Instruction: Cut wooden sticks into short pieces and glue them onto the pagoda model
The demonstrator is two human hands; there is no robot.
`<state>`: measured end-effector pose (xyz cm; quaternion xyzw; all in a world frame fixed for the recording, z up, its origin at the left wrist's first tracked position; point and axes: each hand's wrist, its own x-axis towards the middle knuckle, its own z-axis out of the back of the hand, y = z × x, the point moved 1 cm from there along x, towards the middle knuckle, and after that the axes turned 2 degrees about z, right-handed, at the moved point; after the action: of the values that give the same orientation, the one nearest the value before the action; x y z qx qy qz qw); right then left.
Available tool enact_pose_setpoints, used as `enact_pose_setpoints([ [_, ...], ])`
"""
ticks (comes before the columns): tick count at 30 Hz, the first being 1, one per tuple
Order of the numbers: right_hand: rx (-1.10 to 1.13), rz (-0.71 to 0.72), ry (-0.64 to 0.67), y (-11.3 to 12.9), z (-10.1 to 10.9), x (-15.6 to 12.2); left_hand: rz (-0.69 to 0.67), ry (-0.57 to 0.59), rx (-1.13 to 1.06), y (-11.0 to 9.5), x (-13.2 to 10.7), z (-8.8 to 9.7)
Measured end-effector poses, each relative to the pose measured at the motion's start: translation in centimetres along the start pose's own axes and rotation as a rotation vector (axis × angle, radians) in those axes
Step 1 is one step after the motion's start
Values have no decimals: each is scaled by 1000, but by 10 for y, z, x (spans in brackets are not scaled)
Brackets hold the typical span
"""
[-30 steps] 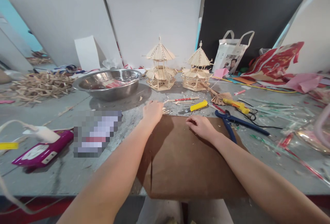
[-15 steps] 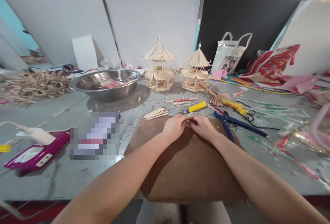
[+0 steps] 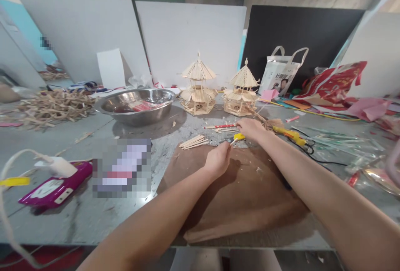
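Observation:
My left hand (image 3: 218, 160) is closed over the brown board, pinching a short thin wooden stick (image 3: 234, 140) whose tip pokes out past the fingers. Farther out, my right hand (image 3: 251, 129) has its fingers curled down at the right end of a thin red-and-white pencil (image 3: 220, 126), which lies on the table. A yellow-handled utility knife (image 3: 239, 136) lies beneath and beside the right hand, partly covered by it. To the left of the hands, several cut wooden sticks (image 3: 193, 141) lie in a small pile at the board's far edge.
Two stick-built pagoda models (image 3: 198, 96) stand behind the hands. At left are a steel basin (image 3: 140, 110), a heap of wooden pieces (image 3: 59, 106), a purple power strip (image 3: 56, 185) and a blurred flat object (image 3: 123, 167). A yellow glue gun (image 3: 290, 135) lies at right.
My hands have come apart. The right has moved forward to the pencil, now covering part of the yellow knife; the left still pinches the stick. The view has shifted slightly.

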<state>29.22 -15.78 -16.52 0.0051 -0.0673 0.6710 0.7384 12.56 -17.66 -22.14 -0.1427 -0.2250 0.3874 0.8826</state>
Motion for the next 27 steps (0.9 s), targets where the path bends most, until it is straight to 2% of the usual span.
enact_pose_setpoints([
  [7,-79,49,125,18,-16,46,40,71,-80,3,0,-1],
  [11,-86,77,152,27,-26,58,113,7,-244,7,4,1],
  [15,-83,68,156,28,-36,63,123,-27,-360,9,7,1],
  [22,-46,81,-4,18,-41,57,127,-23,-400,10,8,-1],
  [27,16,8,-149,14,-20,46,127,-25,-406,12,10,-3],
])
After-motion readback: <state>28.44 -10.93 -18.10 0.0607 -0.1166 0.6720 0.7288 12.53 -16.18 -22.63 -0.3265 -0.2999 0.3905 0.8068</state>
